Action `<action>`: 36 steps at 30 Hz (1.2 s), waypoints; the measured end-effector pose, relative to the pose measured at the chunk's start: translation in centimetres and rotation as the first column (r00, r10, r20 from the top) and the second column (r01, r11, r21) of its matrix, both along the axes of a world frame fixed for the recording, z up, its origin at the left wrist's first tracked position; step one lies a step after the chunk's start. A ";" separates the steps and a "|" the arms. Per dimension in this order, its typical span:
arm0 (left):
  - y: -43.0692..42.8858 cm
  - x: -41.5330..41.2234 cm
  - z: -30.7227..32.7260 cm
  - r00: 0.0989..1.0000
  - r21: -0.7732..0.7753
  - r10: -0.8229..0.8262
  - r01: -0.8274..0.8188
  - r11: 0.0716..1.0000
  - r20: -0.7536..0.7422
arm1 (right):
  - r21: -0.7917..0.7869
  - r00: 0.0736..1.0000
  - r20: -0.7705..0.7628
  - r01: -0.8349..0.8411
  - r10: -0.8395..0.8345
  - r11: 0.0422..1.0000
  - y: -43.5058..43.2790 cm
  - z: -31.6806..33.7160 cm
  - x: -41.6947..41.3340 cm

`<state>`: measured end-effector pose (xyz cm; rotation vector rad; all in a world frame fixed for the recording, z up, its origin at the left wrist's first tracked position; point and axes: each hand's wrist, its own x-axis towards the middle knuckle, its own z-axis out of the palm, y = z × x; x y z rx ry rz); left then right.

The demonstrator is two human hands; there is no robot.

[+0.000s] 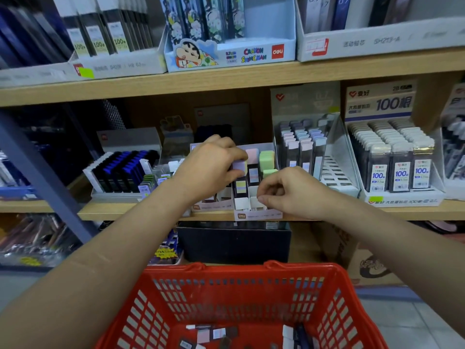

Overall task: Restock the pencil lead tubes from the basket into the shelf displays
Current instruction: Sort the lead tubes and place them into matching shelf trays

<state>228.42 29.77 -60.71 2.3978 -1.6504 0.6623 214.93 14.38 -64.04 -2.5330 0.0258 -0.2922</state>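
Two hands are reaching over the red basket (251, 269): left hand (211, 170) gripping a purple-capped lead tube (239, 165), right hand (289, 192) pinching the front of the display box (256, 215).

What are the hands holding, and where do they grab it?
Left hand pinches a purple-capped lead tube by its top end. Right hand: cannot be told.

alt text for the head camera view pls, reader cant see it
A person's left hand holds a purple-capped lead tube at a small display box on a wooden shelf while the right hand pinches the box's front. A red basket below holds a few more tubes.
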 end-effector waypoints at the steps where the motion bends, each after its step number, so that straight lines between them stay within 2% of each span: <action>1: 0.2 -0.2 0.0 1.000 0.002 -0.005 0.005 1.000 -0.005 | 0.031 1.000 -0.018 0.001 0.000 1.000 -0.1 0.1 -0.1; 9: 1.4 -1.4 -0.9 0.997 -0.026 -0.072 0.072 0.997 0.003 | 0.040 0.979 -0.183 -0.083 0.089 0.996 -0.5 0.2 -0.5; 16: 1.8 -2.1 -1.3 0.994 -0.028 -0.105 0.104 0.994 -0.027 | 0.164 0.856 -0.480 -0.128 0.193 0.978 -0.6 1.2 -1.2; 18: 2.0 -2.1 -1.4 0.995 -0.014 -0.095 0.095 0.995 -0.043 | 0.162 0.852 -0.493 -0.108 0.175 0.981 -0.8 1.0 -1.6; 23: 2.3 -2.2 -1.6 0.990 -0.013 -0.082 0.081 0.997 -0.115 | 0.130 0.920 -0.385 -0.028 0.076 0.991 -1.9 1.7 -1.8; 26: 2.8 -2.4 -1.3 0.986 -0.047 -0.110 0.105 0.993 -0.126 | 0.127 0.900 -0.426 -0.039 0.090 0.991 -2.2 2.7 -2.3; 30: 3.8 -4.2 -1.0 0.973 -0.147 -0.195 0.177 0.973 -0.120 | 0.175 0.823 -0.544 -0.082 0.166 0.981 -1.4 2.9 -2.8; 32: 4.4 -5.6 -1.0 0.953 -0.154 -0.241 0.215 0.965 -0.185 | 0.179 0.758 -0.618 -0.124 0.210 0.976 -0.2 2.1 -2.8; 34: 5.2 -7.1 -1.3 0.919 -0.074 -0.235 0.223 0.972 -0.317 | 0.209 0.671 -0.692 -0.165 0.265 0.964 1.6 0.4 -2.7; 36: 6.0 -8.1 -2.3 0.881 0.091 -0.135 0.197 0.976 -0.454 | 0.235 0.614 -0.735 -0.170 0.289 0.957 3.8 -2.1 -2.7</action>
